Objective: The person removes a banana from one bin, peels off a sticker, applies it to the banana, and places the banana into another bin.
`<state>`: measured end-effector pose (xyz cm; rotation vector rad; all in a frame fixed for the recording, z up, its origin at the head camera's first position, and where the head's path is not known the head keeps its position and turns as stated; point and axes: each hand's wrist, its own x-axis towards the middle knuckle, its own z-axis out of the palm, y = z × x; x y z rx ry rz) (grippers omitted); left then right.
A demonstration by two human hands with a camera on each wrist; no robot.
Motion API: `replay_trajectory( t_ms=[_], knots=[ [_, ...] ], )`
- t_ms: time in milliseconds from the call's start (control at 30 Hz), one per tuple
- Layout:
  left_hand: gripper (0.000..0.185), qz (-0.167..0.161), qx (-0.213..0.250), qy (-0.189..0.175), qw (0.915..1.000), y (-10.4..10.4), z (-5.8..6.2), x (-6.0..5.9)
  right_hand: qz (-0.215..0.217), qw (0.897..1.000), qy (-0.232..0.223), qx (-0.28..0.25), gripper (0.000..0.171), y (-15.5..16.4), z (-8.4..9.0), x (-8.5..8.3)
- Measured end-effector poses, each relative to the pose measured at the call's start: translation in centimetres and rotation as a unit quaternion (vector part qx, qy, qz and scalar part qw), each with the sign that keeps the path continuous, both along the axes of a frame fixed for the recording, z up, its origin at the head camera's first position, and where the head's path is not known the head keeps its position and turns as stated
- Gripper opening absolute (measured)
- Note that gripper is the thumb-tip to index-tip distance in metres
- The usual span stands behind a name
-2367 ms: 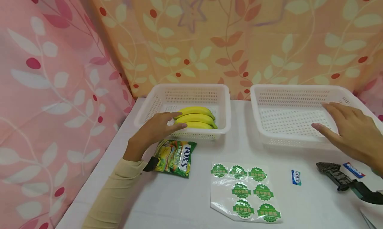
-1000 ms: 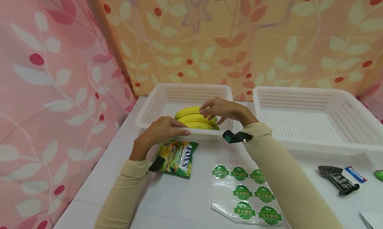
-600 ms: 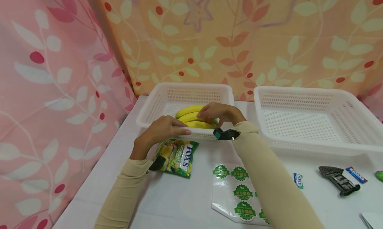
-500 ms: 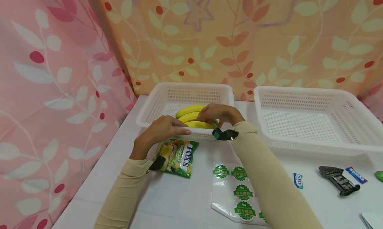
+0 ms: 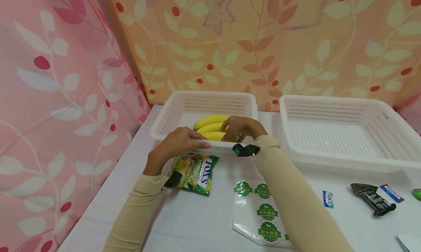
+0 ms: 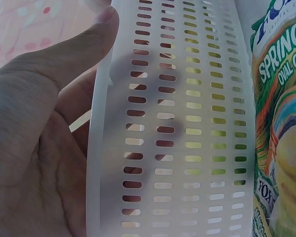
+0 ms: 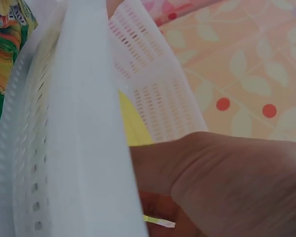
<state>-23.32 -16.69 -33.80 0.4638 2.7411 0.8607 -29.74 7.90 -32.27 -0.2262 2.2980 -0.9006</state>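
Three yellow bananas (image 5: pixel 210 128) lie side by side in the left white plastic basket (image 5: pixel 210 93). My left hand (image 5: pixel 177 142) grips this basket's front rim. In the left wrist view its thumb (image 6: pixel 91 42) lies along the outside, and its fingers show dimly through the slotted wall. My right hand (image 5: pixel 241 127) reaches over the front right part of the rim, fingers curled down round the right end of the nearest banana (image 5: pixel 214 135). In the right wrist view the rim hides the fingertips. A green FOX'S candy bag (image 5: pixel 195 173) lies under my left wrist.
A second white basket (image 5: pixel 348 160) stands to the right. A sheet of green stickers (image 5: pixel 250 219) lies partly under my right forearm. On the right are a small FOX'S candy (image 5: pixel 327 199), a black wrapped bar (image 5: pixel 373 199), a blue-and-white packet (image 5: pixel 392 193) and a metal tool tip (image 5: pixel 402 243).
My right hand has come from the right basket into the left one, its fingers shifting from the middle banana to the nearest. My left hand has settled from near the bananas onto the rim.
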Motion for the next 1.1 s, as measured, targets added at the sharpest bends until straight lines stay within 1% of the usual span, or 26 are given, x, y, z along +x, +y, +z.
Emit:
replay_trajectory(
  t_ms=[167,300,400,500,633,700,800,933,1100],
  knots=[
    [0.059,0.001,0.002,0.001,1.0,0.0,0.1,0.1,0.012,1.0,0.019,0.002,0.054,0.3,0.6,-0.1],
    [0.06,-0.005,-0.002,0.002,1.0,0.0,0.1,0.2,0.023,0.998,0.055,-0.01,0.056,1.0,1.8,0.2],
    [0.056,-0.01,-0.004,0.008,0.9999,-0.1,0.1,0.2,0.036,0.995,0.091,-0.029,0.054,1.8,2.9,0.8],
    [0.055,-0.012,-0.005,0.014,0.9998,-0.1,0.2,0.2,0.042,0.991,0.117,-0.057,0.05,2.9,4.0,1.6],
    [0.057,-0.01,-0.003,0.013,0.9999,-0.2,0.1,0.1,0.039,0.986,0.146,-0.073,0.047,4.7,5.1,3.0],
    [0.057,-0.007,-0.003,0.009,0.9999,-0.2,0.1,0.1,0.036,0.983,0.162,-0.074,0.048,5.7,5.5,3.8],
    [0.058,-0.003,-0.005,0.003,1.0,-0.3,-0.1,0.0,0.032,0.979,0.179,-0.09,0.047,7.3,5.7,5.1],
    [0.058,0.0,-0.008,0.002,1.0,-0.5,-0.1,0.0,0.028,0.974,0.2,-0.107,0.043,9.5,5.5,7.2],
    [0.059,0.004,-0.011,0.003,0.9999,-0.7,0.1,0.3,0.036,0.967,0.237,-0.092,0.04,12.0,4.1,10.2]
  ],
)
